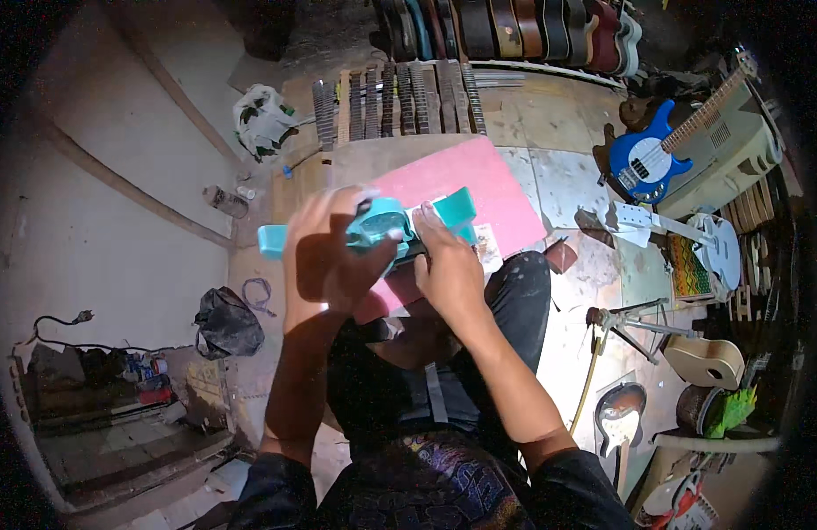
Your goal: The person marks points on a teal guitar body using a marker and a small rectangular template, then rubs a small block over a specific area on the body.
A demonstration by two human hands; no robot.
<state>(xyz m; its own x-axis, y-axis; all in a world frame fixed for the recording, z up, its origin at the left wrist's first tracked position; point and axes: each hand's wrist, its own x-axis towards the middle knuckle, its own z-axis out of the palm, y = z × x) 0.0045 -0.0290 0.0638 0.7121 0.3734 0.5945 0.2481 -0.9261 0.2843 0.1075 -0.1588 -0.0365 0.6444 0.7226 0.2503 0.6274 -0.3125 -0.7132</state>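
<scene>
A teal piece, shiny and curved, is between my hands over a flat pink board; its exact kind is unclear. My left hand, blurred, is curled round its rounded middle, and a teal end sticks out to the left of that hand. My right hand grips the right-hand part, fingers bent over it, beside a white patch. Something dark shows underneath between the hands. The board lies in front of my knees, partly hidden by my hands.
Several guitar necks lie in a row beyond the board, with guitar bodies standing behind. At right are a blue bass guitar, a white guitar and a metal stand. A black bag lies at left near the wall.
</scene>
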